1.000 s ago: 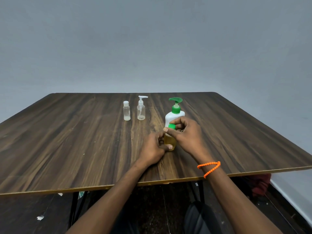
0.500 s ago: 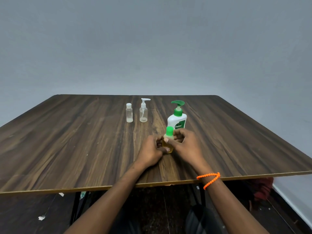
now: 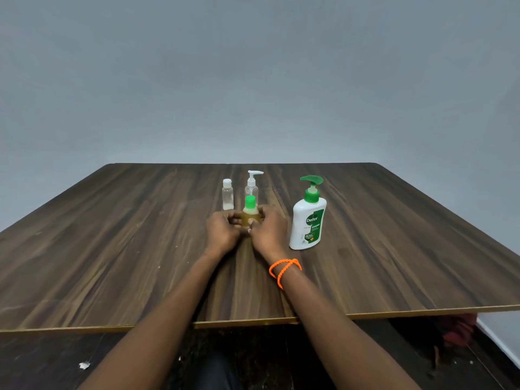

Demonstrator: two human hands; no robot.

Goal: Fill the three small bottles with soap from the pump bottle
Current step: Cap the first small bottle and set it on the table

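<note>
Near edge of the wood-grain tabletop runs across the lower frame, w/ both forearms reaching over it toward the middle; an orange beaded bracelet sits on the right wrist. Further in, left hand and right hand meet around a small green-capped bottle that stands upright on the tabletop between them. Left fingers curl in against the bottle's left side, right fingers curl round its right side and front, so both hands hold its lower body; only the green cap, shoulder and a strip of the amber-yellow contents show above and between the hands. Just right of the right hand, not touching it, stands the pump bottle: white body, green pump head w/ spout pointing right, green label reading "Dettol" and "ORIGINAL"; smaller print below incl. what looks like "99.9%", rest too small to read. Behind the hands, farther back, 2 clear small bottles stand side by side: one w/ a white pump top, directly behind the green cap, and a shorter one w/ a white flip cap just to its left. No legible writing on either. Beyond the far tabletop edge is a plain grey wall.
</note>
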